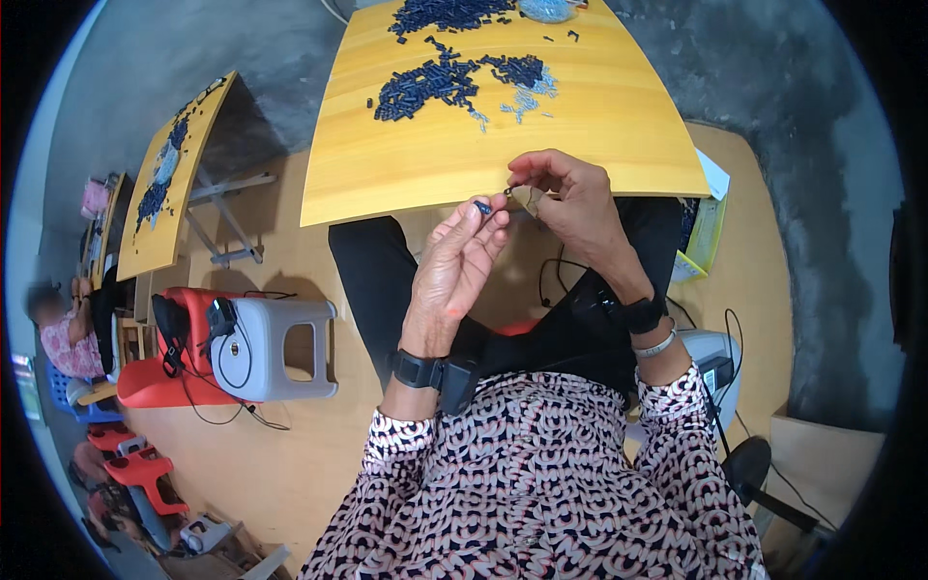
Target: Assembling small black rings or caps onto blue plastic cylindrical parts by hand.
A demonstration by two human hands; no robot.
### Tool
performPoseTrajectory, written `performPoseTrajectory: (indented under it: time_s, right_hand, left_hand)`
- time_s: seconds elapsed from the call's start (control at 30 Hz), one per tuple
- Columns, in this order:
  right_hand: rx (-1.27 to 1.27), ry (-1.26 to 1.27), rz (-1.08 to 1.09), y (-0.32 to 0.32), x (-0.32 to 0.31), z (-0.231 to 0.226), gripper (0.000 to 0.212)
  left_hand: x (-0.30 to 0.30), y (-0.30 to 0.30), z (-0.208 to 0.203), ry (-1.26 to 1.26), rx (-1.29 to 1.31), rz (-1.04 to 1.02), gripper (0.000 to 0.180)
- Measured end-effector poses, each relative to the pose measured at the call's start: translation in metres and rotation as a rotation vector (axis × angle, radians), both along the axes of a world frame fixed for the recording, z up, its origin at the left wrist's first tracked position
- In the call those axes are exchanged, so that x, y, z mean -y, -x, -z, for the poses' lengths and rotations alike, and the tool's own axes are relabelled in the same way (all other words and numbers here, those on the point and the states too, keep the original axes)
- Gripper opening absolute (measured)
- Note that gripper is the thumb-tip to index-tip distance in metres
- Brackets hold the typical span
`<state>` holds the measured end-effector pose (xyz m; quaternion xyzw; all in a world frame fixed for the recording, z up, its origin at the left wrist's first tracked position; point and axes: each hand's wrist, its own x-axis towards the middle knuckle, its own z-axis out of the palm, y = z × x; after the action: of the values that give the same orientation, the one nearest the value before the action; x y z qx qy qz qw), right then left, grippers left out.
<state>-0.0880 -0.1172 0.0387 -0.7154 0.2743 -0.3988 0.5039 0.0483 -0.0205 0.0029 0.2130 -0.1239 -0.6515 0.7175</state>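
Both hands meet just in front of the table's near edge. My left hand (456,256) is closed, pinching a small dark blue plastic piece (481,207) between thumb and fingertip. Close beside it, my right hand (585,213) is closed too, its fingertips drawn together at the left hand's fingers. Something tan (528,199) covers its thumb tip; what the fingers grip is too small to make out. Beyond the hands, a pile of small dark blue pieces (416,92) lies on the yellow table (503,164), with a smaller dark pile (517,70) and light grey pieces (530,97) beside it.
Another dark pile (449,12) and a clear bag of pale parts (548,9) lie at the table's far end. A yellow-green bin (713,237) stands by its right edge. To the left are a grey stool (275,348), cables, a second table (184,174) and a seated person (72,333).
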Motion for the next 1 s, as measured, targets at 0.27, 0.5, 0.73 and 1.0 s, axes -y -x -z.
performPoseTrajectory:
  time_s: [0.27,0.5,0.73,1.0]
  right_hand:
    - [-0.117,0.422,0.053,0.018,-0.015,-0.008,0.03]
    - [-0.087,0.598,-0.014,0.022,-0.018,-0.012,0.031]
    - [-0.104,0.563,-0.017,0.022,-0.02,-0.007,0.026]
    - [-0.129,0.628,-0.021,0.023,-0.024,-0.008,0.025]
  left_hand:
    - [-0.003,0.007,-0.004,0.041,0.078,0.078,0.017]
    - [-0.007,0.009,-0.005,0.0,0.214,0.079,0.018]
    - [-0.008,0.006,-0.002,-0.029,0.2,0.084,0.019]
    - [-0.007,0.004,0.001,-0.027,0.138,0.108,0.018]
